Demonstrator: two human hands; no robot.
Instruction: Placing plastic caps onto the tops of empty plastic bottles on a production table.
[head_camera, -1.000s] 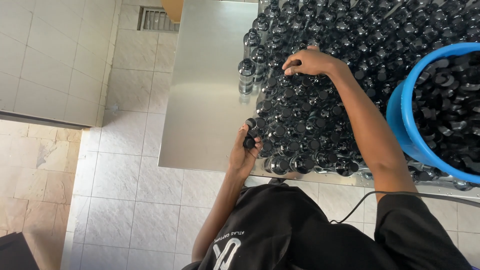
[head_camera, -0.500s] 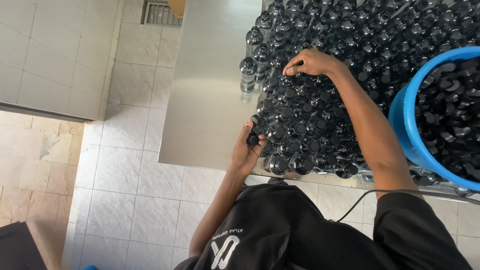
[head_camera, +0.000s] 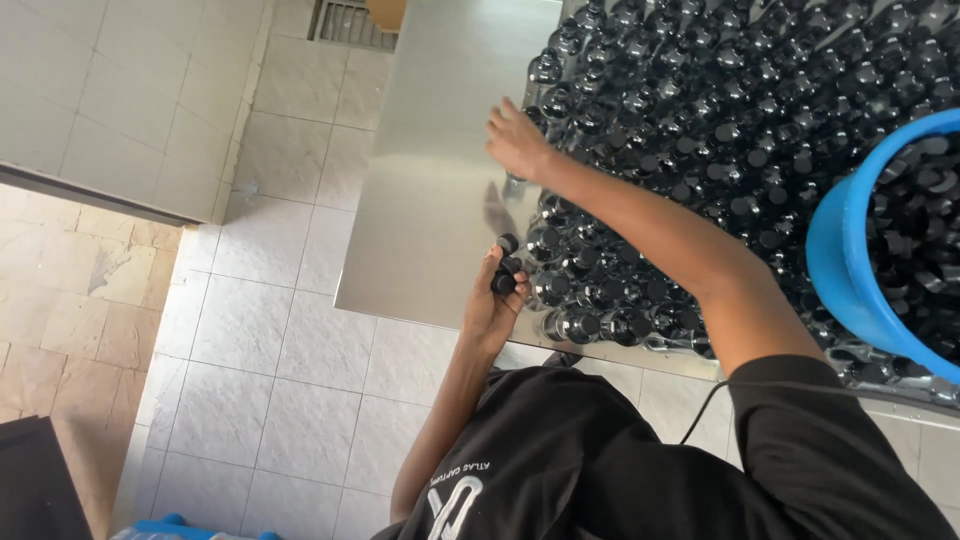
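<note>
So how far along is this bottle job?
Most bottles crowding the steel table already look black-capped. In hand: the left hand grips a few black caps, and the right hand is at the cluster's edge. Left: the blue tub holds many more caps; which bottles lack one is too small to tell.

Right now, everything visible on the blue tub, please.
The blue tub looks like smooth plastic with a thick rolled rim, round, cut off by the right frame edge. It stands upright on the metal table, packed with small black caps. Capped dark bottles crowd against its wall. Neither hand touches it.
</note>
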